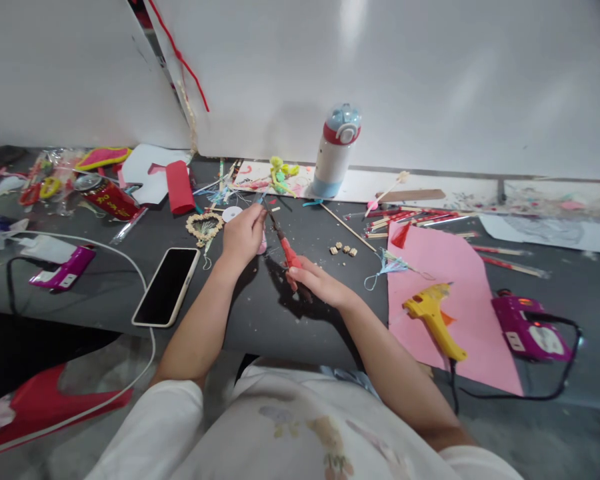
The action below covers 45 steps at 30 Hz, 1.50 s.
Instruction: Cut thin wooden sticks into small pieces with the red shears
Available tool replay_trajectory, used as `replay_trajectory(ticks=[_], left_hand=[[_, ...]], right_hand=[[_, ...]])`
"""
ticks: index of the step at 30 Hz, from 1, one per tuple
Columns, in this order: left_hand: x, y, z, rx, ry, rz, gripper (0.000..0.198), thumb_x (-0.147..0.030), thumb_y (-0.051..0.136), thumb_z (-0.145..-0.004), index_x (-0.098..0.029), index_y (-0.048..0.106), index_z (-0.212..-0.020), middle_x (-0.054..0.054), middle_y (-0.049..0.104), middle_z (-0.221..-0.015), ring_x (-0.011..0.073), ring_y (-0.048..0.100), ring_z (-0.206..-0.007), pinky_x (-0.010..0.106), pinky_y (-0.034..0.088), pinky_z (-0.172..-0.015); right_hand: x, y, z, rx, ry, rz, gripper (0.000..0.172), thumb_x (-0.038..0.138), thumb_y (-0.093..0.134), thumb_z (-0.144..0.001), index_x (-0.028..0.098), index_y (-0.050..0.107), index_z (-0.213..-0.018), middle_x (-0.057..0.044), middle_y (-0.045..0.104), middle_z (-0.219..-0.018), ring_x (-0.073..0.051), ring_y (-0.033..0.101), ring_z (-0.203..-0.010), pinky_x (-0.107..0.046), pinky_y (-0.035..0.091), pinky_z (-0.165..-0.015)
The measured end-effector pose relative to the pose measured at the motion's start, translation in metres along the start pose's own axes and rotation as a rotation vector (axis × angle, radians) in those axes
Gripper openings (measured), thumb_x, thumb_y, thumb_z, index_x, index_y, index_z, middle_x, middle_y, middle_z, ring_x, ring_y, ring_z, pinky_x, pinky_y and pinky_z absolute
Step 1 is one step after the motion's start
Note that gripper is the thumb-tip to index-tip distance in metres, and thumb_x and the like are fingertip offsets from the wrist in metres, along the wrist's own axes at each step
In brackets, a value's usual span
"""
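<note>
My right hand (310, 277) is wrapped round the red handles of a pair of scissors (291, 253), whose dark blades point up and left towards my other hand. My left hand (243, 235) is closed in a pinch near the blade tips, with a thin light-blue strand (263, 196) rising from its fingertips. Something pink shows just under that hand. Beside it lie a white disc (231, 214) and a heart-shaped beaded ornament (204, 228) with a tassel. Several small wooden beads (343, 249) rest to the right of the scissors.
A bottle (337, 152) stands behind my hands. A phone (166, 287) lies at left, near a red can (109, 198). On the right, a yellow glue gun (434, 320) rests on pink paper (460, 273), beside a purple power strip (530, 328) with a black cable.
</note>
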<state>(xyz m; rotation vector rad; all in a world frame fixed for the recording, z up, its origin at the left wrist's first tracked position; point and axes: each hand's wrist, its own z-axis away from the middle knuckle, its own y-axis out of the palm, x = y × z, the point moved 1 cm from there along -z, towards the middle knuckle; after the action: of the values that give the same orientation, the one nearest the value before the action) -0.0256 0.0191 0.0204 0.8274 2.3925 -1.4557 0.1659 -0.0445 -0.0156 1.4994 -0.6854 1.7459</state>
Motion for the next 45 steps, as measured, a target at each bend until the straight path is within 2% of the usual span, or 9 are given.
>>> replay_trajectory(ticks=[7,11,16,21,24,30,35,40,45], left_hand=[[-0.001,-0.001,0.0,-0.001,-0.028,0.066,0.037,-0.04,0.038,-0.1,-0.022,0.049,-0.07,0.0,0.057,-0.062,0.0153,0.055,-0.063,0.029,0.036,-0.063],[0.0,0.005,0.0,0.026,-0.135,0.286,0.038,-0.05,0.039,-0.1,-0.021,0.054,-0.08,0.0,0.063,-0.067,0.0137,0.06,-0.064,0.027,0.045,-0.066],[0.0,0.019,0.004,0.203,-0.309,0.619,0.055,-0.07,0.038,-0.092,-0.02,0.058,-0.096,0.005,0.07,-0.083,0.0155,0.068,-0.067,0.027,0.052,-0.06],[-0.019,0.026,0.016,0.429,-0.201,0.711,0.064,-0.077,0.052,-0.081,-0.018,0.062,-0.105,0.01,0.072,-0.102,0.0228,0.071,-0.093,0.034,0.056,-0.076],[-0.03,0.029,0.022,0.486,-0.207,0.775,0.069,-0.077,0.059,-0.075,-0.017,0.061,-0.108,0.01,0.073,-0.099,0.0235,0.07,-0.091,0.038,0.055,-0.083],[-0.04,0.032,0.023,0.514,-0.346,0.91,0.057,-0.072,0.069,-0.07,-0.019,0.058,-0.091,0.002,0.068,-0.07,0.0201,0.069,-0.068,0.037,0.056,-0.073],[-0.04,0.032,0.022,0.521,-0.364,0.927,0.05,-0.066,0.07,-0.073,-0.019,0.056,-0.087,0.001,0.066,-0.068,0.0184,0.067,-0.063,0.037,0.056,-0.071],[-0.037,0.03,0.023,0.527,-0.365,0.914,0.045,-0.061,0.069,-0.077,-0.02,0.054,-0.089,0.0,0.065,-0.067,0.0195,0.068,-0.067,0.037,0.054,-0.07],[-0.037,0.031,0.025,0.466,-0.348,0.881,0.043,-0.06,0.066,-0.079,-0.02,0.054,-0.088,0.0,0.063,-0.068,0.0192,0.067,-0.071,0.034,0.052,-0.068]], right_hand=[[0.004,0.0,0.001,-0.01,-0.051,0.026,0.047,0.068,0.05,-0.088,0.021,0.046,-0.082,0.002,0.05,-0.068,-0.012,0.045,-0.056,-0.027,0.036,-0.05],[0.002,-0.001,-0.001,-0.053,-0.041,0.012,0.047,0.067,0.051,-0.088,0.021,0.048,-0.083,0.001,0.051,-0.069,-0.012,0.044,-0.058,-0.028,0.035,-0.052],[-0.006,-0.004,-0.008,-0.074,-0.081,-0.123,0.054,0.074,0.051,-0.084,0.021,0.05,-0.083,0.0,0.051,-0.068,-0.014,0.046,-0.059,-0.027,0.033,-0.049],[-0.01,-0.008,-0.011,-0.106,-0.108,-0.167,0.056,0.077,0.049,-0.083,0.02,0.051,-0.081,-0.002,0.053,-0.073,-0.014,0.049,-0.061,-0.028,0.036,-0.051],[-0.01,-0.009,-0.012,-0.115,-0.157,-0.175,0.055,0.075,0.05,-0.084,0.02,0.051,-0.082,-0.001,0.052,-0.076,-0.015,0.052,-0.066,-0.028,0.039,-0.055],[-0.009,-0.009,-0.011,-0.124,-0.182,-0.076,0.053,0.073,0.046,-0.089,0.02,0.05,-0.08,-0.001,0.053,-0.072,-0.014,0.05,-0.063,-0.027,0.038,-0.051],[-0.005,-0.006,-0.009,-0.133,-0.154,-0.028,0.055,0.074,0.042,-0.089,0.021,0.047,-0.077,0.0,0.052,-0.068,-0.011,0.044,-0.055,-0.027,0.038,-0.049],[-0.004,-0.004,-0.009,-0.137,-0.169,-0.004,0.057,0.075,0.041,-0.089,0.021,0.048,-0.075,-0.001,0.053,-0.068,-0.013,0.046,-0.057,-0.028,0.039,-0.051],[-0.005,-0.004,-0.009,-0.144,-0.175,-0.02,0.058,0.077,0.042,-0.087,0.021,0.048,-0.078,-0.001,0.053,-0.071,-0.015,0.049,-0.064,-0.029,0.039,-0.054]])
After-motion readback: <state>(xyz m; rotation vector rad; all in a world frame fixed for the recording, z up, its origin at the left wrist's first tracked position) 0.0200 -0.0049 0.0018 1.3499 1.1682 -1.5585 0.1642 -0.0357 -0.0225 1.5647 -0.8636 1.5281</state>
